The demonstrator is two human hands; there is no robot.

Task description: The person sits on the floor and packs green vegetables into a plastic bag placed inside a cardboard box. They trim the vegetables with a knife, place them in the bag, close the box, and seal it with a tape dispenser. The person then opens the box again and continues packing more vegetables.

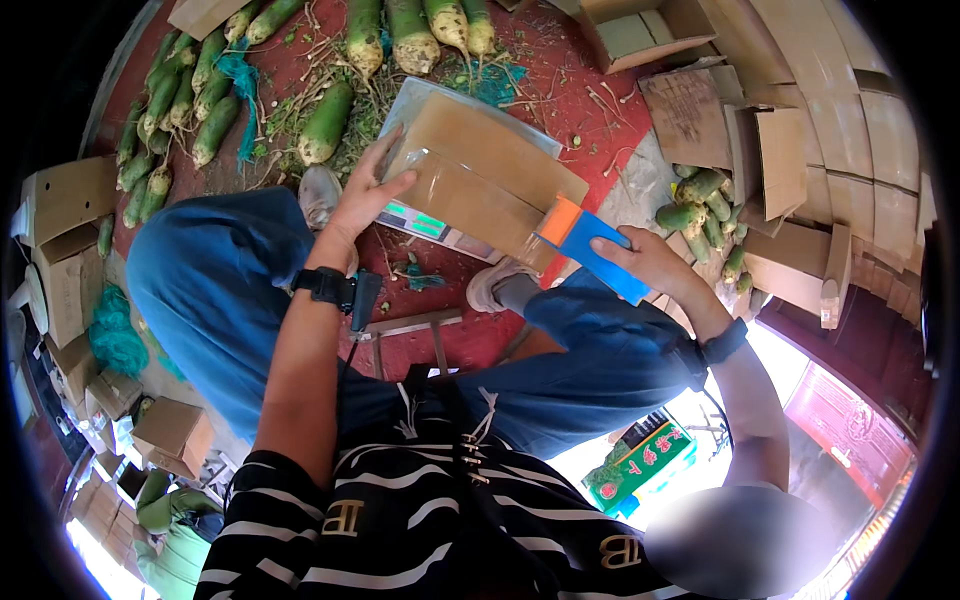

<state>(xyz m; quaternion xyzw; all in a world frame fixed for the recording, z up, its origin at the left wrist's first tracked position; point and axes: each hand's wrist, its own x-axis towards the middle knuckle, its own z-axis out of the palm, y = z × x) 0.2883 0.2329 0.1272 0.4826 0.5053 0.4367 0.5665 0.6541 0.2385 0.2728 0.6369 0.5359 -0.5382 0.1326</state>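
A closed cardboard box [480, 165] lies on a digital platform scale [541, 137], whose green-lit display shows along the near edge. Clear tape runs along the box's top seam. My left hand [369, 184] grips the box's left end, thumb on top and fingers along the far side. In my right hand [646, 257] is a blue and orange tape dispenser [592, 244], its orange head against the right end of the box. One green radish [326, 124] lies on the red floor just left of the scale.
More green radishes [409, 37] lie beyond the scale and on the left. Stacked cartons [870, 135] and open boxes [645, 34] line the right. Teal netting [118, 330] lies at left. Below my arms stands a metal-framed stool [409, 324]. Another person [176, 532] is at lower left.
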